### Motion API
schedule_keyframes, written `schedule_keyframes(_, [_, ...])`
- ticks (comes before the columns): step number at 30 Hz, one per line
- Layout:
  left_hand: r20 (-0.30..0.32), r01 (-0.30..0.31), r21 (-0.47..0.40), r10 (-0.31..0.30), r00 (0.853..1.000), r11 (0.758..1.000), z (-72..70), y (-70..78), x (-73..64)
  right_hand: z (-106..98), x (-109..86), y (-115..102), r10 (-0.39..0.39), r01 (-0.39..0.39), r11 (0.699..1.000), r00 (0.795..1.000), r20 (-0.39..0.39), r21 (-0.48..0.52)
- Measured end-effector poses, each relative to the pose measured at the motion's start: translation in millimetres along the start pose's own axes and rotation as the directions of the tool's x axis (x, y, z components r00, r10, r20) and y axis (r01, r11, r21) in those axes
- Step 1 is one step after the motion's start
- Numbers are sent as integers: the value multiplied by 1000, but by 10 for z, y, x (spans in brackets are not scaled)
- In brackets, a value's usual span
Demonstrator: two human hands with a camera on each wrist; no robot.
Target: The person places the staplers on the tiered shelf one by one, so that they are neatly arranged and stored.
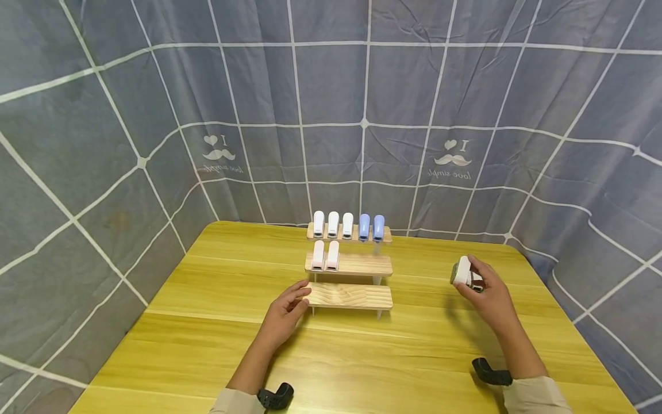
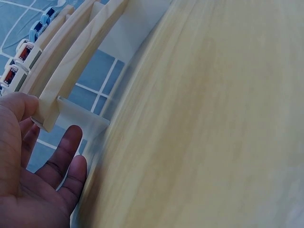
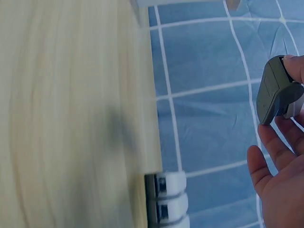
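Note:
A three-tier wooden rack with clear side panels stands mid-table. Its top tier bears several small staplers, white ones on the left and two blue ones on the right. Two pale staplers sit at the left of the middle tier; the lowest tier is bare. My left hand pinches the left end of that lowest board between thumb and fingers. Out to the right, above the table, my right hand holds a white stapler, whose dark grey base faces the wrist camera.
More white staplers with dark bases line up low in the right wrist view. The yellow wood-grain table reaches back to a grey-blue curtain with white grid lines. Black straps with camera mounts sit on both wrists.

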State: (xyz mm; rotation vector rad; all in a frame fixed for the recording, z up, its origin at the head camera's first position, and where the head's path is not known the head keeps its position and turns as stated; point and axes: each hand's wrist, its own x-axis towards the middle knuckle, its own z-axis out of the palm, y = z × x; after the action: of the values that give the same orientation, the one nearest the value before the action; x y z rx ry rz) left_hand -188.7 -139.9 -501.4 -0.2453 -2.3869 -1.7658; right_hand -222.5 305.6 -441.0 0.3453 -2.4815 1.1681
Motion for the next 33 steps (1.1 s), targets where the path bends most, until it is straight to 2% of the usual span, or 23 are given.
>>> schedule_keyframes(7, [16, -26, 9, 25, 1000, 1000, -32, -50, 3, 179, 102, -161, -31, 30, 999, 999, 32, 37])
schedule_keyframes(14, [26, -5, -1, 5, 1000, 1000, -30, -12, 4, 316, 181, -317, -91, 87, 995, 994, 64, 54])
schedule_keyframes(18, [32, -7, 3, 7, 999, 1000, -27, -1, 5, 403, 214, -407, -93, 86, 993, 992, 83, 84])
schedule_keyframes(22, [30, 16, 4, -16, 999, 1000, -32, 9, -1, 530, 253, -497, -91, 80, 990, 992, 88, 117])
schedule_keyframes(30, [22, -8, -3, 8, 1000, 1000, -36, -2, -7, 819, 343, -695, -125, 103, 975, 987, 105, 197])
schedule_keyframes(33, [19, -6, -6, 6, 1000, 1000, -30, -5, 5, 913, 365, -772, -132, 109, 975, 985, 114, 192])
